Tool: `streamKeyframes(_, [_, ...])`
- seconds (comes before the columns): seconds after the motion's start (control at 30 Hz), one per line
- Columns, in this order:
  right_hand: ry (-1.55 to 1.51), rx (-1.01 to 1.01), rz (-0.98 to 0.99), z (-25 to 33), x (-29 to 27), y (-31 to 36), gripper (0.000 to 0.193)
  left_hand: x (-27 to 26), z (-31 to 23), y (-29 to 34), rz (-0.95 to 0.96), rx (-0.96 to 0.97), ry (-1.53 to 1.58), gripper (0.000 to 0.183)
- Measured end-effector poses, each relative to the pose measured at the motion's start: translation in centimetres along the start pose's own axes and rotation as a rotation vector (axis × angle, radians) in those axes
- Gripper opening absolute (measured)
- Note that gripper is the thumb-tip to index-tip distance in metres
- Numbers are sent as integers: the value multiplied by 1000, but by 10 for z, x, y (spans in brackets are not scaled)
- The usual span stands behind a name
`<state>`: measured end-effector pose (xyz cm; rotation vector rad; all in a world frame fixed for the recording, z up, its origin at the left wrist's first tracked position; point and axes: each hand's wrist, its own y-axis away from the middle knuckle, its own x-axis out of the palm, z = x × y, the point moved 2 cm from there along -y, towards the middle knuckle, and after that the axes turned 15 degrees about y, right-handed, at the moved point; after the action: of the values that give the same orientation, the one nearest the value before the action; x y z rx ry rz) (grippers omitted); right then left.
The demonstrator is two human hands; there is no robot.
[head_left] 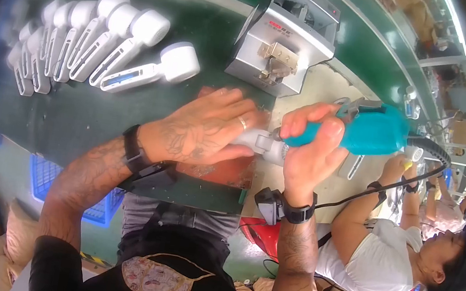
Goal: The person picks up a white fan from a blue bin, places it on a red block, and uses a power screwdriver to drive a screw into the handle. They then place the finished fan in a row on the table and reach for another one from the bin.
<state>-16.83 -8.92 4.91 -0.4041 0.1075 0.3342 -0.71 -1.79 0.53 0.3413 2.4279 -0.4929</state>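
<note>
Tool [375, 132], one and teal, sits in the curled right hand [313, 157]; left hand [206, 129] clasps one white device [263, 142].

Bright light, glowing tube [458, 27] upper right, fisheye-bent edges, hazy left rim

Left hand [203, 126] palm down, thumb [233, 155] extended; right hand [313, 151] curled in a grip. Both forearms [87, 175] tattooed: left slanting inward, right near vertical.

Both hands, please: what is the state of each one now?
Left hand: closed on a white plastic part.
Right hand: closed around a teal power tool.
</note>
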Motion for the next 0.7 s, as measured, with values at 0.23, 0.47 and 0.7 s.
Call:
streamKeyframes(0.23, [80, -64, -72, 27, 12, -32, 53, -2, -2, 0, -94, 58, 36, 38])
streamKeyframes(0.47, [111, -207, -74, 3, 40, -79, 34, -5, -2, 5, -123, 100, 13, 41])
streamKeyframes(0.7, [117, -173, -23, 9, 38, -70, 33, -2, -1, 4, -171, 174, -8, 44])
